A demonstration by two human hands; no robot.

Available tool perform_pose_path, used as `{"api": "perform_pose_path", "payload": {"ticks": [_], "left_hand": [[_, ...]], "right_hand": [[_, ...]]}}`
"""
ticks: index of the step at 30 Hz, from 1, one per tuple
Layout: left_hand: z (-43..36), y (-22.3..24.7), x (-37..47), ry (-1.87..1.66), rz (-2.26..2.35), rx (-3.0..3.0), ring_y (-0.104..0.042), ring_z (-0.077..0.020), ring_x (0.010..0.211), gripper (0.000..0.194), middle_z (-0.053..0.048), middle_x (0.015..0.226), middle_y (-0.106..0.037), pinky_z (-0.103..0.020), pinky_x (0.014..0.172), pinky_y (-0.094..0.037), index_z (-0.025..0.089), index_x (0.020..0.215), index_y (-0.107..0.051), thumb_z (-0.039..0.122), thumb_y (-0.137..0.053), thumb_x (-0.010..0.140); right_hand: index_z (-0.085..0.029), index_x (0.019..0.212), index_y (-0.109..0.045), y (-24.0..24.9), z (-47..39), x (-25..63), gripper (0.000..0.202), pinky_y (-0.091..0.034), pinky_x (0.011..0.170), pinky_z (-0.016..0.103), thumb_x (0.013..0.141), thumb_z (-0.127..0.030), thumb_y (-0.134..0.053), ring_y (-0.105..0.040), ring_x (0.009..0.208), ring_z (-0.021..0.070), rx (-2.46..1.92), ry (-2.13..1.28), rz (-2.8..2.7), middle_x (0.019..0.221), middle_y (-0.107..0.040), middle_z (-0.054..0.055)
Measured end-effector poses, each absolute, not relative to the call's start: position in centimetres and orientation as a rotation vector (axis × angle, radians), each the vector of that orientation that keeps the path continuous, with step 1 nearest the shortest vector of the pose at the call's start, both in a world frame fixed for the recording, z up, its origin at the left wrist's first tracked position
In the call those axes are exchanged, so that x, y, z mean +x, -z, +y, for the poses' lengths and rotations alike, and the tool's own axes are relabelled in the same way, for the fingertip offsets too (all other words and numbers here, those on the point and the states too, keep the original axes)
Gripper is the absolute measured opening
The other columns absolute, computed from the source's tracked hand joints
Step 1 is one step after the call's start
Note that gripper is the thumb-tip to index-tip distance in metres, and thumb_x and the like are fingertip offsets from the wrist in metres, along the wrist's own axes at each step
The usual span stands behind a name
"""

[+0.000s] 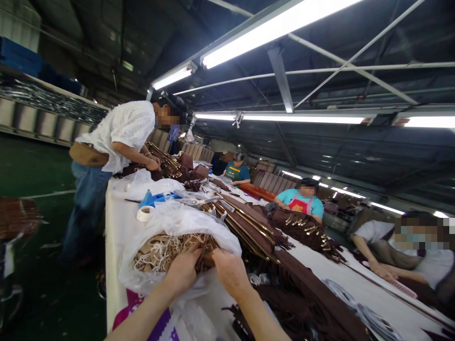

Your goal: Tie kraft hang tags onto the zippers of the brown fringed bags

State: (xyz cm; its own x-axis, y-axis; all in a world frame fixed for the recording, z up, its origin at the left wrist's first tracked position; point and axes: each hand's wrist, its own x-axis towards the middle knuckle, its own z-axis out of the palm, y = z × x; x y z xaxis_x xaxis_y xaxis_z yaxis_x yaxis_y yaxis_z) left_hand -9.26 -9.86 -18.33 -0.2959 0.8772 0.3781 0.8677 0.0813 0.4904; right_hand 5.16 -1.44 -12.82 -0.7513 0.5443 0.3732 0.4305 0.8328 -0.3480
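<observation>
A clear plastic bag (213,225) lies open on the table, filled with brown tags (161,244) that carry tangled white strings. My left hand (185,270) reaches into the bag's mouth, its fingers closed among the tags and partly hidden by them. Beside it, at the right rim of the bag, my right hand (229,270) has its fingers curled in a pinch. Whether those fingers hold a tag or the plastic cannot be made out. Under the bag shows purple printed plastic (159,324).
A roll of white tape (144,214) and blue plastic (156,196) lie behind the bag. Gold metal rods (249,227) and dark brown fringed fabric (302,284) cover the table to the right. A person in white (131,128) bends over the far left; several others work along the right side.
</observation>
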Motion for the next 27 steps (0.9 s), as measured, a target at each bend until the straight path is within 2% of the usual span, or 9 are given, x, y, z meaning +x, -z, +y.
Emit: {"api": "perform_pose_path", "payload": {"ticks": [4,6,8,10,13,16,19,22,27], "left_hand": [[-9.9,17.3,-9.0,-0.98,2.342,1.848,-0.056,-0.0289,0.121,0.06,-0.01,0.144,-0.053,-0.043,0.104,-0.043,0.018,0.116,-0.067,-0.006,-0.044,0.066],[-10.3,15.8,-8.4,-1.011,2.342,1.854,-0.056,-0.0298,0.12,0.051,-0.012,0.137,-0.059,-0.046,0.104,-0.042,0.017,0.106,-0.071,-0.004,-0.043,0.07],[-11.1,14.0,-6.9,-1.072,2.319,1.879,-0.054,-0.0288,0.121,0.045,-0.013,0.13,-0.063,-0.047,0.106,-0.038,0.016,0.104,-0.07,0.0,-0.039,0.076],[-12.2,12.3,-4.4,-1.208,2.114,1.812,-0.055,-0.0265,0.118,0.042,-0.012,0.125,-0.065,-0.044,0.104,-0.04,0.016,0.109,-0.068,0.009,-0.036,0.083],[-14.1,11.0,1.4,-1.327,1.443,1.486,-0.059,-0.0249,0.115,0.045,-0.01,0.127,-0.065,-0.041,0.094,-0.047,0.018,0.121,-0.062,0.032,-0.029,0.093],[-15.8,11.2,8.0,-1.153,0.833,1.183,-0.056,-0.0239,0.123,0.063,-0.012,0.133,-0.061,-0.04,0.095,-0.046,0.019,0.132,-0.052,0.054,-0.013,0.097],[-17.1,12.7,13.7,-1.047,0.56,0.944,-0.062,-0.0222,0.111,0.057,-0.011,0.114,-0.068,-0.034,0.089,-0.048,0.02,0.123,-0.056,0.063,-0.04,0.089],[-18.0,14.7,17.8,-1.061,0.477,0.753,-0.065,-0.0136,0.076,0.048,0.0,0.078,-0.065,-0.024,0.067,-0.048,0.019,0.1,-0.061,0.051,-0.077,0.069],[-19.3,17.4,20.7,-1.001,0.616,0.775,-0.041,-0.0067,0.034,0.055,0.009,0.043,-0.048,-0.019,0.037,-0.024,0.017,0.076,-0.058,0.067,-0.076,0.059]], "right_hand": [[-0.021,0.093,-0.049,11.1,-2.1,9.6,0.049,-0.049,0.044,0.024,0.101,-0.048,-0.009,-0.07,0.057,0.0191,-0.768,-0.717,-2.224,0.072,-0.07,0.005],[-0.021,0.095,-0.046,10.0,-3.1,12.1,0.054,-0.046,0.037,0.021,0.095,-0.067,-0.017,-0.071,0.057,0.018,-0.761,-0.98,-1.978,0.082,-0.072,0.007],[-0.02,0.091,-0.048,8.9,-4.4,14.5,0.057,-0.045,0.034,0.019,0.083,-0.077,-0.044,-0.07,0.053,0.0173,-0.736,-1.251,-1.696,0.078,-0.072,0.006],[-0.019,0.089,-0.05,8.1,-5.9,16.9,0.056,-0.045,0.033,0.018,0.073,-0.071,-0.063,-0.07,0.052,0.0182,-0.719,-1.409,-1.502,0.072,-0.072,0.004],[-0.019,0.089,-0.051,7.3,-8.0,20.2,0.046,-0.05,0.035,0.019,0.076,-0.062,-0.066,-0.073,0.056,0.0201,-0.731,-1.42,-1.431,0.07,-0.073,0.003],[-0.02,0.09,-0.052,6.9,-9.5,23.5,0.039,-0.053,0.038,0.022,0.08,-0.056,-0.063,-0.073,0.058,0.0203,-0.741,-1.364,-1.395,0.069,-0.073,0.001],[-0.02,0.091,-0.052,6.7,-10.6,26.8,0.034,-0.055,0.04,0.022,0.084,-0.052,-0.061,-0.074,0.06,0.0205,-0.773,-1.31,-1.356,0.069,-0.073,0.001],[-0.019,0.092,-0.053,6.5,-11.7,30.5,0.034,-0.056,0.043,0.021,0.084,-0.05,-0.063,-0.074,0.062,0.0201,-0.798,-1.282,-1.294,0.073,-0.074,0.004],[-0.017,0.092,-0.055,7.3,-14.7,37.0,0.055,-0.056,0.042,0.021,0.067,-0.059,-0.079,-0.073,0.059,0.021,-0.899,-1.274,-1.138,0.07,-0.074,0.007]]}}
